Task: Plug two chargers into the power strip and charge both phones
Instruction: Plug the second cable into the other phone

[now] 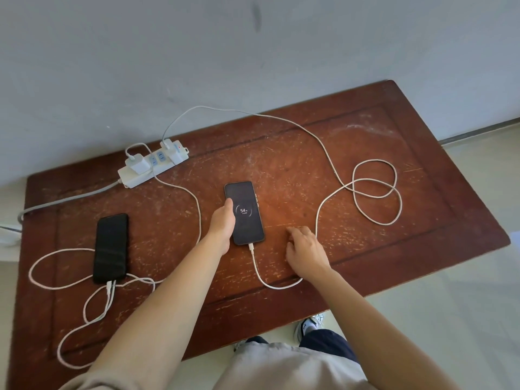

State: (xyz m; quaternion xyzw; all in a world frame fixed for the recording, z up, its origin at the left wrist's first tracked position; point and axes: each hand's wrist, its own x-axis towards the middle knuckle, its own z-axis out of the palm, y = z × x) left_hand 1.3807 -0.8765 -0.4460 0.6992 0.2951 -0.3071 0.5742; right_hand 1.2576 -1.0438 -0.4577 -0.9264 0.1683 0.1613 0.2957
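Observation:
A white power strip [153, 164] lies at the table's far left with two white chargers plugged in, one [137, 162] near its left end and one [173, 151] near its right end. A dark phone [110, 248] lies at the left with a cable in its bottom port, screen black. A second phone [247, 218] lies in the middle, its lit screen reading 54%, with a white cable [254, 261] plugged into its bottom. My left hand [222, 223] grips this phone's left edge, thumb on the screen. My right hand [305, 250] hovers right of it, fingers spread, empty.
The worn brown wooden table [365, 153] stands against a grey wall. Long white cable loops lie at the right [375, 192] and at the front left [84, 319]. The strip's grey cord [70, 197] runs off the left edge. My shoes show below the front edge.

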